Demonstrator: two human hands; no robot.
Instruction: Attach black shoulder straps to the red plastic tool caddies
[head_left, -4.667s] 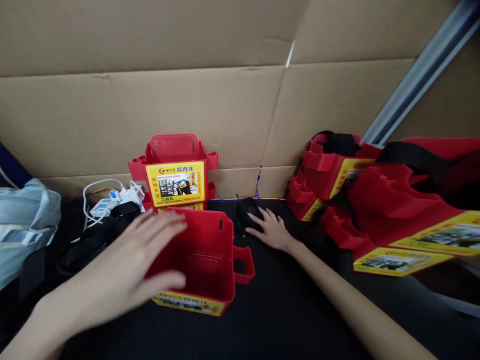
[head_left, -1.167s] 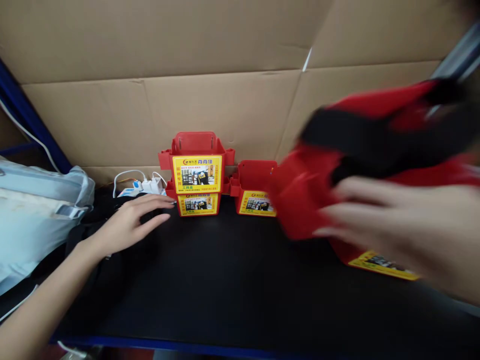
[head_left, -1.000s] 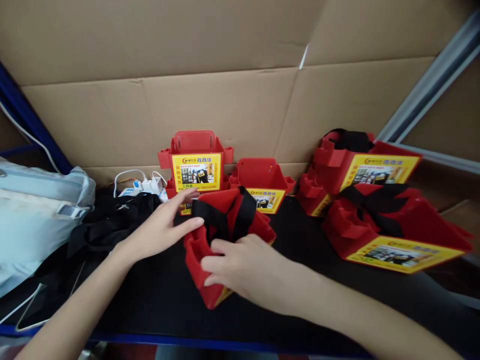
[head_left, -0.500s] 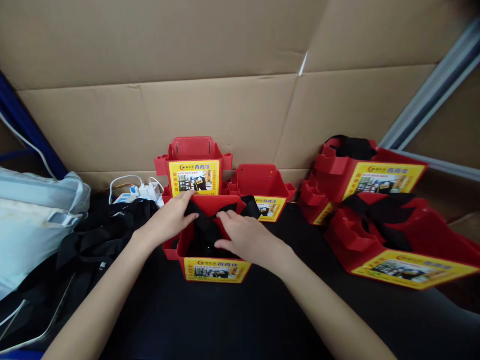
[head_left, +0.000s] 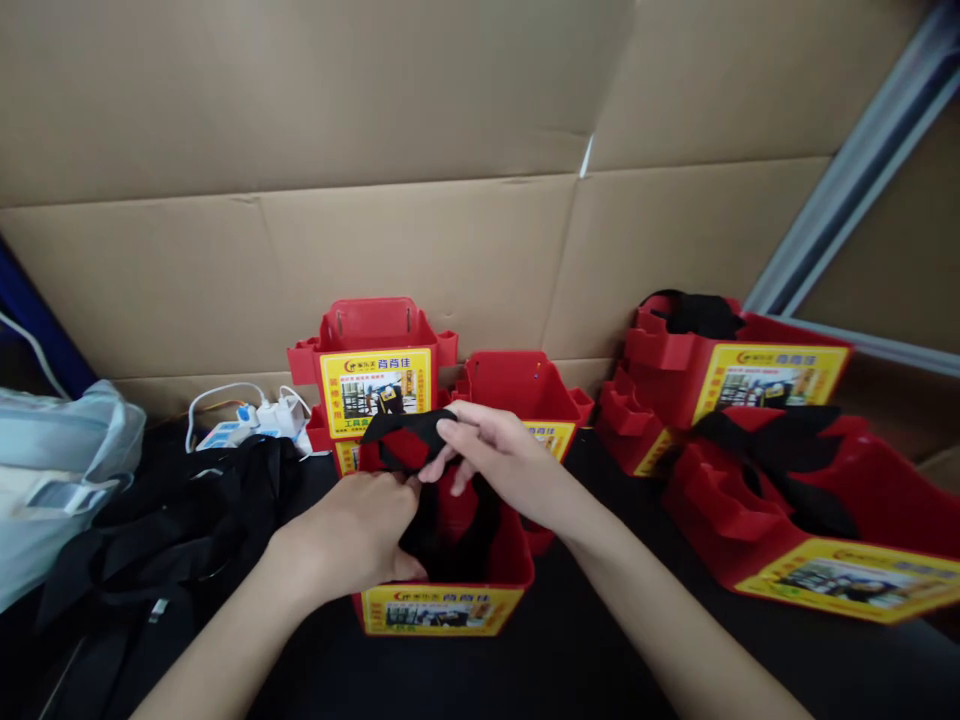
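So, pale blue bag (head_left: 67,490): slumped at the far left on the black tabletop (head_left: 600,640), near a blue post (head_left: 37,320).
Loose webbing (head_left: 195,510): black, heaped in a tangle just beside the bag.
Power strip (head_left: 251,425): white, crowded with plugs and a looping cable, set behind the webbing near the cardboard wall (head_left: 420,250).
Left hand (head_left: 341,535): bent over the left side of the front red box (head_left: 517,560), with curled fingers close together and a thumb down inside; fingertips partly hidden, so impossible to tell whether clamped on anything.
Rear stack (head_left: 375,390): two red boxes, one above the other, upright, labelled in yellow, largely hidden at the bottom.
Black strap (head_left: 409,438): raised and folded above the back of the front red box.
Centre box: upright on the tabletop under both hands, yellow label forward, with dark webbing (head_left: 480,535) inside.
Right hand (head_left: 499,455): pinching the black strap between thumb and forefinger, with the other fingers loosely apart over the opening.
Single red box (head_left: 514,385): behind the right hand, just beside the rear stack.
Angled stack (head_left: 750,365): two red boxes, topped with bundled black webbing.
Near-right box (head_left: 847,570): red, turned at an angle, draped with black webbing, well apart from the right hand.
Metal bar (head_left: 855,160): grey, slanting toward the upper right corner.
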